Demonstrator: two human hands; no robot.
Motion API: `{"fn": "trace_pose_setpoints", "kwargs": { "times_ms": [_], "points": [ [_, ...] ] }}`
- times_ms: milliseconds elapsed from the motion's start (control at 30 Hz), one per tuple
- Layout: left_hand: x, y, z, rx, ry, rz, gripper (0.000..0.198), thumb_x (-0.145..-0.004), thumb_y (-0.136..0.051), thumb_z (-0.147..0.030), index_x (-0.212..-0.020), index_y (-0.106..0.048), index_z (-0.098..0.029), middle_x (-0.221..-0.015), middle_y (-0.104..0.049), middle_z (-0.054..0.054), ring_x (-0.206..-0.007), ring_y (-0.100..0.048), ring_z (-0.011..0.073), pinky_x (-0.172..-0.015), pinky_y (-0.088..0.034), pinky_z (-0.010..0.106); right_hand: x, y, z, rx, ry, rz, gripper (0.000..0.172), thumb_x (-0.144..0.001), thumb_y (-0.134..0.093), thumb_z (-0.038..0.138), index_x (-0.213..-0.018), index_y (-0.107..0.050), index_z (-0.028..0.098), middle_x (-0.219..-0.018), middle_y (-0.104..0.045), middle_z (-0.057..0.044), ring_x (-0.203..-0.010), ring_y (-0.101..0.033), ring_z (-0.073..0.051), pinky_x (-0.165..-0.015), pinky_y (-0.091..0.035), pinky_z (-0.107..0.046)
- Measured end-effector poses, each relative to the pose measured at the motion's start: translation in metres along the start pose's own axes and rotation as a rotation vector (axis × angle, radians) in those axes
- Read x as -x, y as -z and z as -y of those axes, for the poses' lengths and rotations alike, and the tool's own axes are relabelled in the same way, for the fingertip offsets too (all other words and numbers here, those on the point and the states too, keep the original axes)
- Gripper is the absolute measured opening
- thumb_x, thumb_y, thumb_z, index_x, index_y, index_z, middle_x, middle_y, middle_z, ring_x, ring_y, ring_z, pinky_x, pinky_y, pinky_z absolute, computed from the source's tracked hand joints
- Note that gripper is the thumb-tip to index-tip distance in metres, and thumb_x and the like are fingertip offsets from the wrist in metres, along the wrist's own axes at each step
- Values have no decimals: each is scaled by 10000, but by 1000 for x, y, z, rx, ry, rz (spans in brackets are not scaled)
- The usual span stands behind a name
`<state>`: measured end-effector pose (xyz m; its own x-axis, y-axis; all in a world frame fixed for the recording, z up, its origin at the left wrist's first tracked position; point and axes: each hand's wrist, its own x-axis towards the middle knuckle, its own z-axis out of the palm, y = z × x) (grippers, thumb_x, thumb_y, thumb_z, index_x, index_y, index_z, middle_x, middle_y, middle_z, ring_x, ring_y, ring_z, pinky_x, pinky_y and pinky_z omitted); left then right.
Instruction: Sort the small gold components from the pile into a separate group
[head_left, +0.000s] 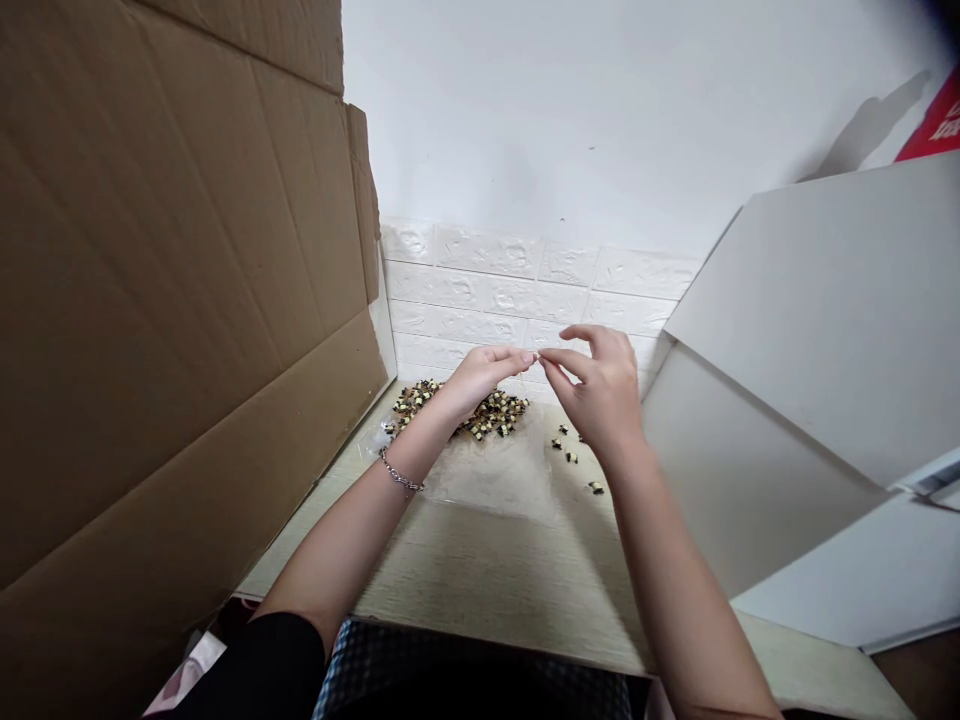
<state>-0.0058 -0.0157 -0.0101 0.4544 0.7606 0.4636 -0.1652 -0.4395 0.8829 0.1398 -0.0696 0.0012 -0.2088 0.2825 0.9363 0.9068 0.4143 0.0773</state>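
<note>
My left hand (480, 378) reaches over the pile, thumb and fingers pressed together in a pinch. My right hand (600, 385) meets it from the right, with thumb and index fingertip pinched and the other fingers curled loosely. A tiny item sits where the fingertips meet, too small to make out; a thin wire-like strand seems to hang near it. Below and behind my left hand lies a pile of small yellow-and-black components (499, 415), like little coil transformers. They rest on a clear plastic bag (487, 475). Several loose components (595, 488) lie beneath my right hand.
A large cardboard sheet (180, 280) walls off the left side of the pale wooden tabletop (480, 570). White panels (817, 320) close in the right side. At the back stands a white brick-pattern wall (487, 265). A red item (934, 125) shows at the upper right.
</note>
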Motion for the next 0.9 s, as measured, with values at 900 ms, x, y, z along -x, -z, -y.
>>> {"fn": "trace_pose_setpoints", "kwargs": {
  "times_ms": [900],
  "points": [
    [23,-16,-24,-970,-613,-469,200,-785,-504,-352,-908,-609,-234,-825,-611,10,-851,-510,147,-813,-246,322,-4,4,5,-120,-86,-181,101,-777,-497,259,-764,-595,239,-931,-559,-40,-924,-505,-182,-825,-365,-367]
  ]
}}
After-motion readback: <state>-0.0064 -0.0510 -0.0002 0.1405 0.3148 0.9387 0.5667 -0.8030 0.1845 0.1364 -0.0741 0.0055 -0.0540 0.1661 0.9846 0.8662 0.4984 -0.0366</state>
